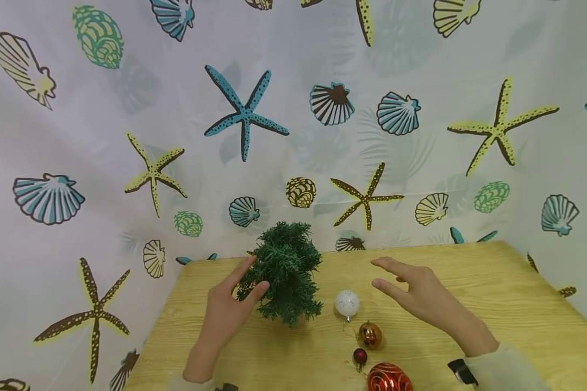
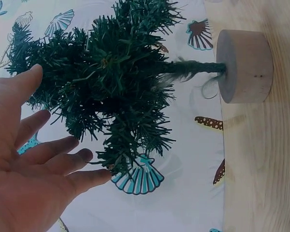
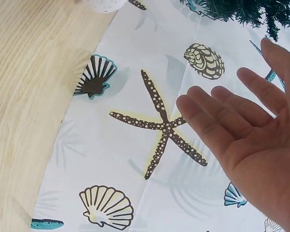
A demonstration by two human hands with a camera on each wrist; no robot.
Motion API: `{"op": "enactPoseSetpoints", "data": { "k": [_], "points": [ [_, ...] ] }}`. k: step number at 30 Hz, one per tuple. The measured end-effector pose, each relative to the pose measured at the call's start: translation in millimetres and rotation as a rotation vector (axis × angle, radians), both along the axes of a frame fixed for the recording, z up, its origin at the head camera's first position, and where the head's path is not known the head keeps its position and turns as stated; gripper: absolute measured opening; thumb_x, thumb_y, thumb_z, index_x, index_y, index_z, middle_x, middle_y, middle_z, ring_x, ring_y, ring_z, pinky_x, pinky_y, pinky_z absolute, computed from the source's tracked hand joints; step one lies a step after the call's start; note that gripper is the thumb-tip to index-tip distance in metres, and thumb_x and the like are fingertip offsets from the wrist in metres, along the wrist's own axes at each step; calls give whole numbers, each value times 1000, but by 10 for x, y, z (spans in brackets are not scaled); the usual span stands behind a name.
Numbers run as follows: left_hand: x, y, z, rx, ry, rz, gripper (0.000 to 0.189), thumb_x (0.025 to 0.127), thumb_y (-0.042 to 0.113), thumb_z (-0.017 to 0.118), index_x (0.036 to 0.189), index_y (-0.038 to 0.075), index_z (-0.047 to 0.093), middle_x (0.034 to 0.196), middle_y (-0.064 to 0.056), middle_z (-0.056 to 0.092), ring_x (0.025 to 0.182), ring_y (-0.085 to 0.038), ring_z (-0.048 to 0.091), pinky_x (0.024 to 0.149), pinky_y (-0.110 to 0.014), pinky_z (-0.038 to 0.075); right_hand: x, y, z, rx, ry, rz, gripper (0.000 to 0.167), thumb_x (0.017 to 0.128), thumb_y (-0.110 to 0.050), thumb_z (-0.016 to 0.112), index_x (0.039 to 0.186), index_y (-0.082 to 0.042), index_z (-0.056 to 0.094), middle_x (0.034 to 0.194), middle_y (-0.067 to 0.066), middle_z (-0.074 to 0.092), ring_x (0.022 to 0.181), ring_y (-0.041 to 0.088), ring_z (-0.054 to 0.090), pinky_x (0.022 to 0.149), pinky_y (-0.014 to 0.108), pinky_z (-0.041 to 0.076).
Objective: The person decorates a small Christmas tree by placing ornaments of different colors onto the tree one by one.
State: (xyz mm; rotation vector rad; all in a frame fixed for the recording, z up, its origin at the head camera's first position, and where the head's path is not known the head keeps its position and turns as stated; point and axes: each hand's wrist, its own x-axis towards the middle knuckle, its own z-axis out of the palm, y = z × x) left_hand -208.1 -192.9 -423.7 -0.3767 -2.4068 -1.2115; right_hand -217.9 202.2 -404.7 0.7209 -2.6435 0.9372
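A small artificial Christmas tree (image 1: 288, 271) stands upright on the table; the left wrist view shows its round wooden base (image 2: 249, 66) and thin trunk. My left hand (image 1: 227, 312) is beside the tree's left side, fingers spread and relaxed. In the left wrist view the fingertips come up to the green branches (image 2: 106, 67), and whether they touch is hard to tell. My right hand (image 1: 423, 296) hovers to the right of the tree, apart from it, fingers loosely extended and holding nothing. Nearest to it is a white ball ornament (image 1: 347, 303).
Below the white ball lie a gold ball ornament (image 1: 370, 334), a small dark red ball (image 1: 360, 356) and a larger red patterned ornament (image 1: 389, 378). The wooden table (image 1: 460, 277) meets a white curtain (image 1: 283, 49) printed with starfish and shells.
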Motion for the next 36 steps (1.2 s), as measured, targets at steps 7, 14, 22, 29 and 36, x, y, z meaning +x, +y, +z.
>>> {"op": "enactPoseSetpoints", "data": {
  "k": [7,14,22,29,36],
  "points": [
    [0,69,-56,25,1,-15,57,95,31,80,149,23,63,161,-9,51,146,-38,51,88,-49,61,11,-52,-186,2,-29,28,45,103,-36,69,144,-18,66,145,17,66,125,40,69,90,54,62],
    [5,111,-67,39,13,-11,54,95,27,80,146,20,66,160,-12,51,145,-38,53,101,-58,57,36,-93,-304,12,-63,43,46,102,-40,70,142,-17,68,143,16,67,120,38,72,85,50,63],
    [18,110,-80,37,20,-18,54,93,25,82,144,17,67,160,-15,52,145,-40,52,106,-62,53,39,-84,-440,34,-103,70,48,101,-44,69,141,-17,68,140,11,70,116,36,74,83,48,64],
    [1,99,-79,19,43,-15,54,92,26,82,144,17,67,160,-14,51,144,-40,53,75,-34,58,24,-66,-511,67,-144,125,50,101,-44,70,140,-13,69,135,14,72,114,37,74,82,48,63],
    [11,97,-68,6,45,-23,56,92,25,83,144,16,67,160,-15,51,144,-39,53,93,-51,61,14,-55,-628,98,-180,152,48,100,-41,72,138,-11,71,132,13,74,105,26,76,84,47,62]
  ]
}}
